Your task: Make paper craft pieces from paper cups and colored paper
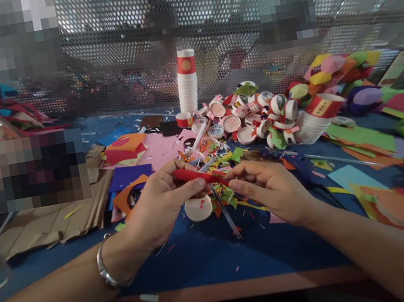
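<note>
A narrow red paper strip (209, 175) is stretched between my two hands above the table. My left hand (163, 199), with a silver bracelet at the wrist, pinches its left end between thumb and fingers. The right end sits between the thumb and fingers of my right hand (268, 186). Just below the strip lies a round white paper disc (198, 209) with a small red mark on it. Beside the disc a pen (229, 219) with a clear barrel rests on the blue tabletop (221, 262), its upper part hidden behind the strip.
Paper scraps (229, 195) spread behind my hands. Farther back stand a tall stack of paper cups (187, 86) and a heap of cut cup pieces (231, 124); another cup stack (317, 120) leans at right. Brown paper (57, 218) lies left, coloured sheets (402, 199) right. A perforated metal screen (105, 69) closes the back.
</note>
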`<move>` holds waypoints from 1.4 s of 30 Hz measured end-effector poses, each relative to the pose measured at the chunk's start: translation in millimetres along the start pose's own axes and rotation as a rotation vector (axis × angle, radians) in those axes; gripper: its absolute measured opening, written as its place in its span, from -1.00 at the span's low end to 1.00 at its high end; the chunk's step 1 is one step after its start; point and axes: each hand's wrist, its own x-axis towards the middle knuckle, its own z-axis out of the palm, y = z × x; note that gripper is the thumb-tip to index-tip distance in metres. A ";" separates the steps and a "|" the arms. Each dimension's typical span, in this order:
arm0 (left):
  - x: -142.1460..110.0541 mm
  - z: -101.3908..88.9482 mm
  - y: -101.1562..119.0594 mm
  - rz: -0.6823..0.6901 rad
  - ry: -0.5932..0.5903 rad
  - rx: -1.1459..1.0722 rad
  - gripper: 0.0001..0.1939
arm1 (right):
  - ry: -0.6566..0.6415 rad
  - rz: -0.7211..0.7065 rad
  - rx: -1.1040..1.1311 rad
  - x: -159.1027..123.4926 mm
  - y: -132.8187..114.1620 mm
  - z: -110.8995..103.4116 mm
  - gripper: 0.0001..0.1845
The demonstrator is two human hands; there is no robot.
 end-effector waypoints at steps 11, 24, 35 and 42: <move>-0.5 0.3 0.7 -0.017 -0.010 -0.020 -0.81 | 0.005 -0.008 -0.016 -0.1 0.0 -1.4 -0.70; 2.6 -3.1 0.3 -0.157 -0.040 -0.088 -0.83 | -0.019 -0.047 0.017 0.3 -1.5 0.7 -0.73; -1.8 0.9 0.0 0.022 -0.001 0.064 -0.83 | -0.046 -0.044 0.057 1.6 0.0 1.5 -0.76; -3.3 5.5 -2.0 0.092 -0.038 0.051 -0.63 | -0.078 -0.009 0.174 1.2 2.6 3.9 -0.71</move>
